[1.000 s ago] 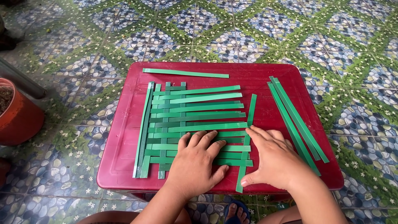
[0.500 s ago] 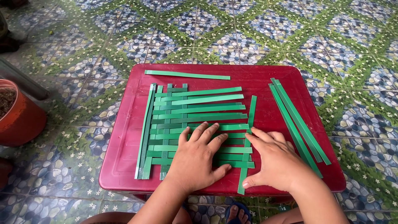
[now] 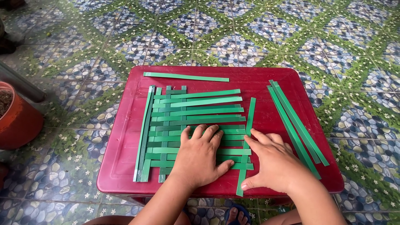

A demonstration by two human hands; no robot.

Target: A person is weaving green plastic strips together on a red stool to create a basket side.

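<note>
Two hands work a green strip weave on a red stool top.

The red stool top [image 3: 125, 166] carries a mat [image 3: 196, 110] of green strips running left to right, crossed by upright ones at its left. The left hand [image 3: 200, 156] lies flat and spread on the mat's near part, holding nothing. The right hand [image 3: 273, 162], fingers together, touches an upright strip [image 3: 249, 129] just left of it, whose long axis runs away from the person. Spare strips [image 3: 298, 125] lie right; one strip [image 3: 185, 76] lies beyond.
</note>
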